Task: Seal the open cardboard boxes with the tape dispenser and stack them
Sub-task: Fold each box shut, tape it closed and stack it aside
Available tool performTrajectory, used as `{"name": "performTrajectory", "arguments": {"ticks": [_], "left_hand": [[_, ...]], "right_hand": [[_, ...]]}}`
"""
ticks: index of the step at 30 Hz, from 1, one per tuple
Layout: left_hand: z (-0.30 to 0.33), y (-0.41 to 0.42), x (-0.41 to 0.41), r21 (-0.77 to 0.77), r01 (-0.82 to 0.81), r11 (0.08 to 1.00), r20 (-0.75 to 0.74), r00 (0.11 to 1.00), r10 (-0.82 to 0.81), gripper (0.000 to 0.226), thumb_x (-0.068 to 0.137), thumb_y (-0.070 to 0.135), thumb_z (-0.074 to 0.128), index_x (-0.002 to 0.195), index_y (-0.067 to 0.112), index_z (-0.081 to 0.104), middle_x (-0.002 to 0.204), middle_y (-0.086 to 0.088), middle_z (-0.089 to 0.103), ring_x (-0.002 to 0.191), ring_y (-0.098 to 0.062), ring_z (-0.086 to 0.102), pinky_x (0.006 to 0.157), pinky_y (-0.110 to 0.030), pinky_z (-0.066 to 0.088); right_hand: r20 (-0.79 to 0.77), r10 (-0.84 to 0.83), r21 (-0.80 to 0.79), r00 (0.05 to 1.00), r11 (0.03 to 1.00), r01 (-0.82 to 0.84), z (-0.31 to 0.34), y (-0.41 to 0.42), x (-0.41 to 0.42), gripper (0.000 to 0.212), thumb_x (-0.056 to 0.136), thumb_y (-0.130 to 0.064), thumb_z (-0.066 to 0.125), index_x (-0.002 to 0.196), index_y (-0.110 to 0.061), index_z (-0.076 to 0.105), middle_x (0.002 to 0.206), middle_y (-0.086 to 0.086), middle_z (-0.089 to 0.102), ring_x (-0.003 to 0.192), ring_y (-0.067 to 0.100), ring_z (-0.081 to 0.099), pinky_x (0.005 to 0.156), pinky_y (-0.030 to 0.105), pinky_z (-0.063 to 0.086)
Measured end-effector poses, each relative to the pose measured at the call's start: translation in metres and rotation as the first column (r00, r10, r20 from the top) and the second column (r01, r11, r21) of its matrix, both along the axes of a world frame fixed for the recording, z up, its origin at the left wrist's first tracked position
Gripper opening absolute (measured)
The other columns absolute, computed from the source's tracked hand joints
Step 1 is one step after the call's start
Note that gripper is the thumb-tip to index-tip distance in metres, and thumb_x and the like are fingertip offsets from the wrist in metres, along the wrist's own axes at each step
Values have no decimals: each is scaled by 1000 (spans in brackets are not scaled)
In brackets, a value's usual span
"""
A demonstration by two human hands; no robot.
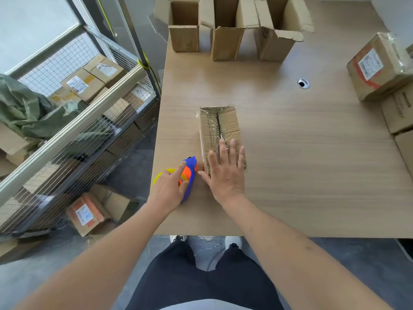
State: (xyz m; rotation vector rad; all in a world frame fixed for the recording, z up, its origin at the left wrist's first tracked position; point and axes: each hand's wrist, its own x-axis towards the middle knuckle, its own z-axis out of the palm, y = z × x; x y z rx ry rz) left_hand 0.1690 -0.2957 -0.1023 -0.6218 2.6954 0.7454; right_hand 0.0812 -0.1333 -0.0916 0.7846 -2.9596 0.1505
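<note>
A: Fingers (225, 151) of the right hand (224, 173)?
B: Straight, spread wide, lying flat on the near end of the taped box (220, 135). Not curled round it. Left hand (171, 186) has fingers curled over the tape dispenser (188, 175), gripping it.

A: What's around?
B: Three open boxes (225, 36) upright in a row at the far edge of the desk (312, 164), flaps up. Stacked sealed boxes (380, 68) at the right edge, top one with a label and orange tape. A cable hole (303, 83) sits between them and the middle. Left of the desk a wire cage trolley (78, 113) with more boxes and green sacking; a labelled box (86, 214) on the floor beside it.

A: Anything blocking?
B: Dispenser lies just beside the box's near left corner; can't tell if they touch.

A: Box orientation?
B: Lying flat near the desk's front left, long axis running away from the person, seam along it, tape crinkled over the top. Dispenser's blue nose points away too, tilted slightly right.
</note>
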Motion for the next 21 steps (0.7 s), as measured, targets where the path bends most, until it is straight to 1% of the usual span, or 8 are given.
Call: {"name": "performTrajectory", "arguments": {"ticks": [3, 5, 10, 12, 14, 16, 18, 21], "left_hand": [[11, -5, 1, -68, 10, 998, 9, 1000, -9, 52, 102, 30, 51, 152, 36, 41, 104, -8, 51, 81, -29, 47, 70, -34, 37], [21, -6, -1, -91, 13, 996, -21, 1000, -15, 47, 102, 27, 50, 148, 31, 47, 106, -10, 54, 84, -34, 53, 70, -35, 39], [34, 3, -12, 5, 163, 987, -307, 939, -153, 40, 100, 22, 62, 140, 18, 61, 121, -8, 58, 97, -29, 61, 78, -29, 43], [37, 13, -17, -9, 250, 968, -410, 882, -231, 37, 98, 18, 68, 134, 11, 66, 133, -13, 57, 114, -34, 61, 91, -38, 51], [40, 26, -21, -50, 320, 946, -475, 826, -304, 37, 95, 17, 72, 130, 7, 68, 145, -16, 55, 131, -38, 55, 104, -47, 50], [42, 39, -21, -85, 359, 929, -481, 802, -354, 44, 94, 24, 75, 132, 3, 67, 151, -15, 53, 143, -34, 47, 111, -47, 46], [42, 49, -19, -87, 363, 927, -455, 814, -362, 57, 92, 32, 76, 136, -1, 63, 155, -14, 48, 147, -30, 42, 114, -45, 44], [42, 63, -18, -108, 353, 929, -452, 815, -362, 61, 87, 24, 83, 134, -7, 62, 154, -19, 47, 143, -36, 45, 109, -50, 48]], "right_hand": [[58, 16, 35, 998, 999, -18, 0, 2, -2, 78, 74, -65, 76, 131, -16, 55, 162, 20, 32, 151, 47, 21, 123, 64, 12], [100, 23, 21, 995, 999, -25, 6, 5, -4, 86, 67, -66, 80, 134, -19, 53, 163, 15, 32, 153, 42, 20, 124, 59, 12], [216, 95, -51, 972, 995, -85, 26, 36, -14, 108, 46, -68, 88, 140, -31, 50, 163, -3, 36, 154, 25, 25, 123, 45, 18], [253, 152, -22, 955, 988, -151, 33, 49, -17, 108, 49, -73, 84, 144, -36, 47, 164, -8, 32, 154, 22, 23, 121, 42, 19], [278, 196, 9, 940, 978, -207, 37, 61, -18, 105, 56, -77, 78, 148, -42, 41, 166, -12, 26, 154, 19, 20, 119, 40, 20], [291, 227, 16, 929, 970, -242, 39, 70, -18, 97, 67, -76, 72, 151, -45, 36, 168, -13, 20, 155, 17, 17, 117, 39, 19], [291, 247, 5, 924, 966, -260, 38, 77, -16, 84, 81, -70, 66, 154, -45, 33, 169, -12, 18, 156, 16, 15, 117, 38, 18], [250, 282, -45, 926, 959, -280, 34, 91, -12, 64, 96, -44, 62, 155, -42, 36, 168, -6, 24, 155, 19, 21, 116, 40, 23]]}}
